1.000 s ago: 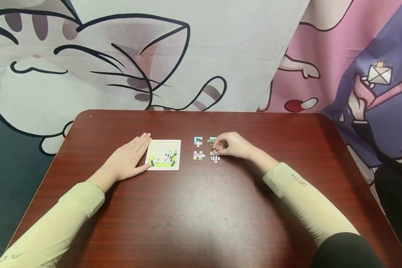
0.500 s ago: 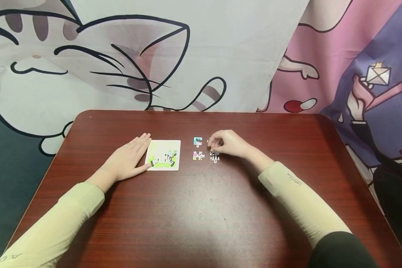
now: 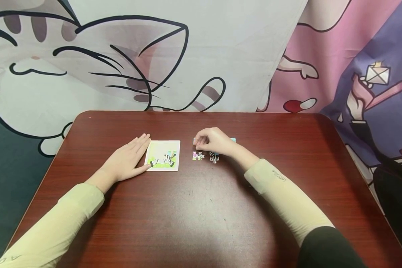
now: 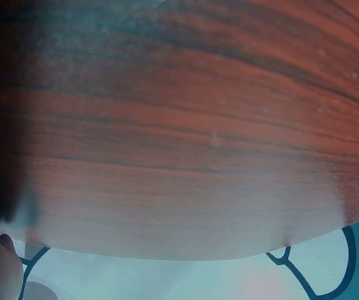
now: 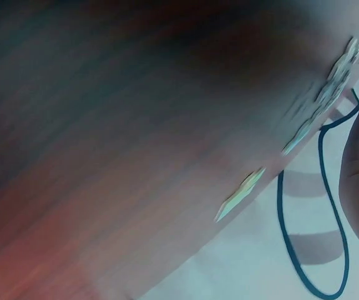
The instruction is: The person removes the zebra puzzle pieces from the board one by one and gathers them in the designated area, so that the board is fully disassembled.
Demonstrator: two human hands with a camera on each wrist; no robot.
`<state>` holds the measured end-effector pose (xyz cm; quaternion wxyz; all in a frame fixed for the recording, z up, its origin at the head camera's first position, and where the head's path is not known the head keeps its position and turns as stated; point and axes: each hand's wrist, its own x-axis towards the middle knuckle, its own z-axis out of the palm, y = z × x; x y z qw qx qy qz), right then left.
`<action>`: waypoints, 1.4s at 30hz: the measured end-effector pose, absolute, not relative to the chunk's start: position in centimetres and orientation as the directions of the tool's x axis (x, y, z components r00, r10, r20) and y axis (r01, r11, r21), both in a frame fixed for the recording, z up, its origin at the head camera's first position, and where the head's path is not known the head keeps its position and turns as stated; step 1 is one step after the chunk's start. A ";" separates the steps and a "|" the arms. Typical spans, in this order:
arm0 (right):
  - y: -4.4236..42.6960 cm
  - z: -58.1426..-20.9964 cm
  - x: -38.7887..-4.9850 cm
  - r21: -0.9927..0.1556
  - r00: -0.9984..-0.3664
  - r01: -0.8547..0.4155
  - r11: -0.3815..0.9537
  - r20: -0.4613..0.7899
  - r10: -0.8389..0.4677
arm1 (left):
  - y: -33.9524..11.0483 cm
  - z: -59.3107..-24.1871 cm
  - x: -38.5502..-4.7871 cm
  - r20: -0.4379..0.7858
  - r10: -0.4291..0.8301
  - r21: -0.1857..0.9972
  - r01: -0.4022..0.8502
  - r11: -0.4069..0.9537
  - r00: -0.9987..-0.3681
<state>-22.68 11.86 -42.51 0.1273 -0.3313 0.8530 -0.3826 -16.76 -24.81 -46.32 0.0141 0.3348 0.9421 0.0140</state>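
Observation:
My left hand [image 3: 125,158] lies flat against the left side of a small square puzzle board [image 3: 153,149], its thumb on the board's edge. A zebra picture [image 3: 164,160] fills the board's lower part. My right hand [image 3: 214,140] hovers palm-down over the pieces to the right, fingers bent, thumb and index tips apart near the upper-left puzzle piece [image 3: 194,140]. No piece shows between them. Below the hand lie a pink-and-white piece [image 3: 198,156] and a black-and-white piece [image 3: 214,158]. A blue piece [image 3: 233,139] peeks out behind the wrist. Other pieces may be hidden.
A brown wooden table [image 3: 187,216] carries everything. Behind its far edge hangs a cloth [image 3: 241,56] printed with a cartoon cat. In the right wrist view, a single piece [image 5: 239,195] lies apart from a row of pieces [image 5: 329,94].
My right hand has slid left across the upper pieces, uncovering the blue piece behind it and covering most of the upper-left one. The left hand and board stay put.

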 end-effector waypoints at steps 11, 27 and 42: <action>8.7 -42.6 -22.6 -0.756 -0.728 -0.459 0.468 0.017 -0.686 | -24.8 -46.3 -16.8 -0.016 0.632 0.039 0.631 0.774 -0.775; 6.2 -42.7 -22.5 -0.727 -0.694 -0.481 0.489 -0.025 -0.719 | -24.8 -46.3 -16.7 -0.024 0.626 0.045 0.624 0.780 -0.780; 4.6 -43.2 -22.9 -0.701 -0.673 -0.518 0.490 -0.020 -0.739 | -24.7 -46.2 -16.7 -0.031 0.621 0.049 0.620 0.783 -0.783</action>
